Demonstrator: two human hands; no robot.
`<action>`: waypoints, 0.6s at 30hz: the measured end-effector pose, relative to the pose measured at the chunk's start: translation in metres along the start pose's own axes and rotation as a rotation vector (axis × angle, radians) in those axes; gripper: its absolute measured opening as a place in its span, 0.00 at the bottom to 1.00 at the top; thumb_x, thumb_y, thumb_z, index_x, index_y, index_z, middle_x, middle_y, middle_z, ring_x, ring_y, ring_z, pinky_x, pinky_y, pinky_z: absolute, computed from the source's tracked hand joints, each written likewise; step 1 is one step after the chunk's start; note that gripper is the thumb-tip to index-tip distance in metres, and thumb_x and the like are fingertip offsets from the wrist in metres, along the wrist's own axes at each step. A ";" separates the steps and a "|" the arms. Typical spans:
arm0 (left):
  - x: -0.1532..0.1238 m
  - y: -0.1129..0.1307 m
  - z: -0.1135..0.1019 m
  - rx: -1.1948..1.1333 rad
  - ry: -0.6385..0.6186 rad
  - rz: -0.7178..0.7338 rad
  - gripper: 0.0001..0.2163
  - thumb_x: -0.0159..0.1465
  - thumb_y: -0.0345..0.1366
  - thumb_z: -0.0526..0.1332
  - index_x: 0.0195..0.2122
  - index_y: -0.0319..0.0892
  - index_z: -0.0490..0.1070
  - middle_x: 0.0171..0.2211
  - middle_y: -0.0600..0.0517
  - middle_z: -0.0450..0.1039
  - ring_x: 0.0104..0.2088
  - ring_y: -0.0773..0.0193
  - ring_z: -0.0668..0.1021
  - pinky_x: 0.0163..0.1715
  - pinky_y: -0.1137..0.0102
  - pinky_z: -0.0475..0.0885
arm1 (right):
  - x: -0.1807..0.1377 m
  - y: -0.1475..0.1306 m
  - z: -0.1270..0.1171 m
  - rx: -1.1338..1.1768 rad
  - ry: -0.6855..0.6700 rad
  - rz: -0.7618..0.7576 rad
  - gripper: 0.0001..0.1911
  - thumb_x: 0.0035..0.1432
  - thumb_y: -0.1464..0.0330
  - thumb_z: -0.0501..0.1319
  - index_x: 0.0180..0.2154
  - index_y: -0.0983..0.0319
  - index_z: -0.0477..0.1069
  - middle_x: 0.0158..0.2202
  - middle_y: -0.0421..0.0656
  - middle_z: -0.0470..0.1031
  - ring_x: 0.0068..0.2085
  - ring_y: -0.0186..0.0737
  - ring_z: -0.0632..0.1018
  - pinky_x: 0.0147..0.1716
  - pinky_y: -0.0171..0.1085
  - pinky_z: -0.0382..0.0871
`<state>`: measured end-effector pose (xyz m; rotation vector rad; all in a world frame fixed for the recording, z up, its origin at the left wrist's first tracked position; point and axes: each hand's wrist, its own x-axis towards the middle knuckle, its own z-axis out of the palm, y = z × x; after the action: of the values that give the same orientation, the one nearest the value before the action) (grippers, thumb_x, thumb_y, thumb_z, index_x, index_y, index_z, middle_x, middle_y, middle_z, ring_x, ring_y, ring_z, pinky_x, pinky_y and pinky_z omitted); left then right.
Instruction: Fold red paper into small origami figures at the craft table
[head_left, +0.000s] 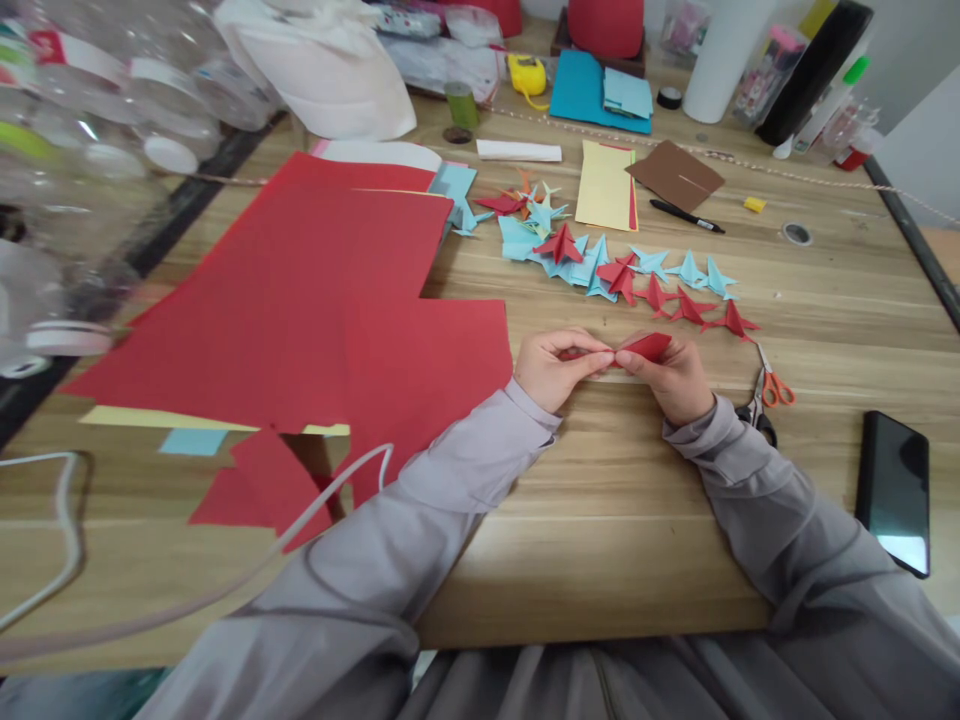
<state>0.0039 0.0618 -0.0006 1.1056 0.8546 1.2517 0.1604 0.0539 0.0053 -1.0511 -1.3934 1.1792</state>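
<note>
Both my hands meet over the middle of the table, pinching one small folded piece of red paper [649,347]. My left hand [553,368] is closed on its left end, thumb on top. My right hand [673,378] grips it from the other side, and a red flap sticks up by the fingers. The fingers partly cover the folds. Just beyond lie folded red paper cranes [690,308] and light blue paper cranes [651,262] in rows. Large red paper sheets [300,290] spread out beside my left hand.
Scissors [766,388] lie right of my right hand, and a phone [894,490] farther right. A white cable [300,525] crosses near my left forearm. Plastic bottles [90,130] crowd the left edge. Toward the back are a yellow tape measure [527,76], a pen [686,216] and brown paper [675,178].
</note>
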 end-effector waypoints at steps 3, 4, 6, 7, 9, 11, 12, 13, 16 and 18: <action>0.000 0.000 -0.001 -0.003 -0.012 -0.015 0.09 0.44 0.39 0.73 0.22 0.40 0.77 0.20 0.53 0.73 0.20 0.70 0.74 0.21 0.73 0.71 | 0.000 -0.001 -0.001 -0.014 -0.026 0.002 0.13 0.45 0.57 0.70 0.24 0.60 0.76 0.26 0.40 0.77 0.30 0.36 0.74 0.33 0.37 0.71; 0.000 0.000 -0.001 -0.003 -0.015 -0.020 0.10 0.44 0.39 0.73 0.22 0.40 0.77 0.20 0.54 0.73 0.20 0.70 0.73 0.21 0.73 0.71 | 0.000 -0.001 -0.001 -0.016 -0.027 0.002 0.13 0.45 0.56 0.70 0.24 0.59 0.76 0.26 0.40 0.77 0.30 0.36 0.74 0.34 0.37 0.71; 0.000 0.001 -0.001 0.000 -0.022 -0.023 0.10 0.45 0.40 0.73 0.22 0.39 0.76 0.20 0.54 0.73 0.19 0.70 0.73 0.21 0.72 0.71 | 0.000 0.000 -0.001 -0.009 -0.030 -0.009 0.13 0.46 0.57 0.69 0.25 0.59 0.76 0.27 0.40 0.77 0.30 0.36 0.75 0.34 0.37 0.71; 0.000 0.002 -0.001 0.002 -0.027 -0.019 0.10 0.45 0.40 0.73 0.22 0.39 0.76 0.20 0.54 0.72 0.19 0.71 0.73 0.20 0.73 0.71 | 0.000 0.001 -0.002 -0.005 -0.036 -0.018 0.12 0.47 0.57 0.69 0.25 0.59 0.76 0.27 0.40 0.77 0.31 0.36 0.75 0.35 0.37 0.71; -0.001 0.003 -0.001 0.006 -0.038 -0.004 0.10 0.46 0.40 0.72 0.22 0.39 0.76 0.20 0.54 0.72 0.19 0.71 0.73 0.20 0.73 0.71 | 0.000 0.002 -0.002 -0.005 -0.056 -0.041 0.11 0.49 0.59 0.68 0.25 0.59 0.77 0.26 0.40 0.77 0.30 0.36 0.75 0.35 0.37 0.71; 0.000 0.004 -0.001 0.007 -0.045 0.009 0.10 0.47 0.40 0.72 0.22 0.39 0.76 0.21 0.54 0.71 0.19 0.71 0.73 0.21 0.73 0.71 | 0.000 0.002 -0.002 -0.015 -0.076 -0.057 0.10 0.49 0.59 0.69 0.24 0.59 0.77 0.26 0.40 0.77 0.30 0.36 0.75 0.35 0.37 0.71; 0.000 0.004 -0.001 0.004 -0.047 0.011 0.10 0.47 0.40 0.72 0.22 0.39 0.76 0.21 0.55 0.71 0.19 0.71 0.74 0.21 0.73 0.71 | 0.000 0.002 -0.002 -0.019 -0.083 -0.064 0.10 0.48 0.59 0.69 0.24 0.59 0.77 0.26 0.40 0.77 0.30 0.36 0.75 0.34 0.37 0.71; 0.000 0.004 -0.001 -0.002 -0.046 0.008 0.10 0.47 0.40 0.72 0.22 0.39 0.76 0.21 0.55 0.71 0.19 0.71 0.74 0.21 0.73 0.71 | 0.000 0.002 -0.002 -0.021 -0.086 -0.068 0.10 0.48 0.60 0.69 0.24 0.59 0.77 0.26 0.40 0.77 0.30 0.36 0.75 0.34 0.37 0.71; 0.000 0.002 0.000 -0.017 -0.020 -0.030 0.11 0.47 0.41 0.72 0.22 0.39 0.76 0.20 0.54 0.71 0.19 0.71 0.74 0.20 0.73 0.72 | -0.001 0.000 -0.001 -0.023 -0.053 -0.069 0.09 0.49 0.60 0.69 0.25 0.60 0.77 0.26 0.40 0.77 0.30 0.35 0.74 0.33 0.36 0.70; -0.001 0.001 0.002 -0.015 0.015 -0.066 0.12 0.46 0.42 0.72 0.23 0.38 0.76 0.20 0.53 0.73 0.20 0.70 0.75 0.20 0.73 0.72 | -0.001 0.000 0.000 -0.035 -0.003 -0.054 0.11 0.49 0.60 0.69 0.24 0.60 0.76 0.25 0.39 0.76 0.29 0.34 0.73 0.32 0.35 0.69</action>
<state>0.0049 0.0607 0.0010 1.0488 0.8845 1.2110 0.1606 0.0532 0.0054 -1.0299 -1.4404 1.1210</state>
